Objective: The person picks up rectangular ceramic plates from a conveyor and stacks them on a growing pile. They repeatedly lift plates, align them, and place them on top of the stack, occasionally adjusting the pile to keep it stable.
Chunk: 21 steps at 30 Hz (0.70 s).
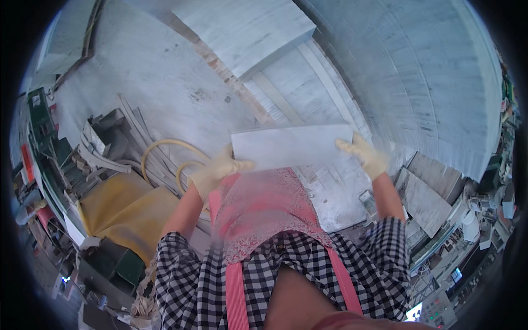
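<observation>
Between my hands I hold a pale rectangular slab (pixel 291 146), light grey-white and smooth, in front of the pink apron. My left hand (pixel 220 170), in a cream glove, grips the slab's left end with the thumb over its top face. On the other end my right hand (pixel 364 155), gloved the same way, has its thumb on the face and its fingers along the edge. The fingers beneath the slab are hidden. Below it lies a stack of pale slabs (pixel 297 82) with strips along it.
A large thick block (pixel 247 33) rests beyond the stack. Tall slabs (pixel 407 71) stand at the right. To the left are a yellow hose (pixel 165 143), scrap strips (pixel 135 124) and a yellow sheet (pixel 126 209). Flat pieces (pixel 423 198) lean near my right arm.
</observation>
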### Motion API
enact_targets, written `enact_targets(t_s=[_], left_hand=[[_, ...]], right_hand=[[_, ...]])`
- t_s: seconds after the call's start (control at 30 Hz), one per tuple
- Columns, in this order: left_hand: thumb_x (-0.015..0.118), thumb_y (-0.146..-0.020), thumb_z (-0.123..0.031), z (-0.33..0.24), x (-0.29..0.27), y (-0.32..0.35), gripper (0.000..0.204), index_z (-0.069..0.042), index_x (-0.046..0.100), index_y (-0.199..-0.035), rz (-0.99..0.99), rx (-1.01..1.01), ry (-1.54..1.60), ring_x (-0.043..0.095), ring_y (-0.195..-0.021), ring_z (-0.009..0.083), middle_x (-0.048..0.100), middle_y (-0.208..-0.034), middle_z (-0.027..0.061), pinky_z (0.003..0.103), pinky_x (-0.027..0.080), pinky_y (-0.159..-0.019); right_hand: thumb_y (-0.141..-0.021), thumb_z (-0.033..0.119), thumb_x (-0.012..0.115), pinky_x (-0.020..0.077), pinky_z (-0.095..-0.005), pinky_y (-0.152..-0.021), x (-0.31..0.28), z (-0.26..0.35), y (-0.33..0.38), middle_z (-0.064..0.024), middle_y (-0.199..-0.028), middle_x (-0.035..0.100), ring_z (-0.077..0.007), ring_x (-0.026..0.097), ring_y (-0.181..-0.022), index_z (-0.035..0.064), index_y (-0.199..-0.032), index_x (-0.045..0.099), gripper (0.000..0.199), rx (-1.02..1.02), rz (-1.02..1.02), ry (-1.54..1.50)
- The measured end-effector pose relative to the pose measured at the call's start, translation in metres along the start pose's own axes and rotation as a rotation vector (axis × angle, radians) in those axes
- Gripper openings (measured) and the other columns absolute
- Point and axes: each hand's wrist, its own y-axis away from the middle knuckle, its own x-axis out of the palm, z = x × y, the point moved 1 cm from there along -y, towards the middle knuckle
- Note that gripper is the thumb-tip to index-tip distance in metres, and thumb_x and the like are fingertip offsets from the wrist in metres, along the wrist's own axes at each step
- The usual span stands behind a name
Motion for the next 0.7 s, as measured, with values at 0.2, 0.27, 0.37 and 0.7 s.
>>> enact_targets(t_s=[0.2,0.27,0.37,0.7], left_hand=[[0.089,-0.073,-0.009,0.005,-0.024,-0.125,0.074,0.004,0.052,-0.135,-0.244,0.117,-0.250,0.062,-0.114,0.0224,0.066,-0.125,0.0143,0.034,0.052,-0.093],[0.087,-0.075,-0.010,-0.008,-0.016,-0.162,0.068,0.003,0.054,-0.132,-0.360,0.162,-0.295,0.063,-0.112,0.0202,0.067,-0.124,0.0129,0.032,0.053,-0.091],[0.081,-0.080,-0.008,-0.025,-0.003,-0.200,0.051,0.002,0.060,-0.126,-0.651,0.305,-0.176,0.065,-0.108,0.0175,0.068,-0.120,0.0119,0.030,0.053,-0.089],[0.071,-0.088,-0.010,-0.031,-0.009,-0.236,0.038,-0.003,0.061,-0.124,-0.931,0.504,-0.342,0.061,-0.108,0.0163,0.066,-0.119,0.0086,0.031,0.050,-0.091]], right_hand=[[-0.074,0.033,0.087,0.0436,-0.0367,-0.104,-0.074,0.037,-0.185,-0.0170,-0.134,0.060,-0.0268,0.055,-0.127,-0.0014,-0.146,0.041,0.092,0.014,0.141,0.243],[-0.071,0.029,0.089,0.0481,-0.0361,-0.098,-0.096,0.060,-0.223,-0.0144,-0.133,0.061,-0.0256,0.059,-0.121,0.0018,-0.146,0.044,0.091,-0.067,-0.002,0.449],[-0.080,0.019,0.078,0.0477,-0.0323,-0.081,-0.102,0.103,-0.268,-0.0087,-0.123,0.062,-0.0196,0.060,-0.103,0.0059,-0.142,0.050,0.069,-0.104,0.076,0.304],[-0.079,-0.002,0.075,0.0504,-0.0343,-0.096,-0.087,0.119,-0.305,-0.0120,-0.132,0.063,-0.0245,0.062,-0.118,0.0035,-0.138,0.054,0.062,-0.468,-0.311,0.451]])
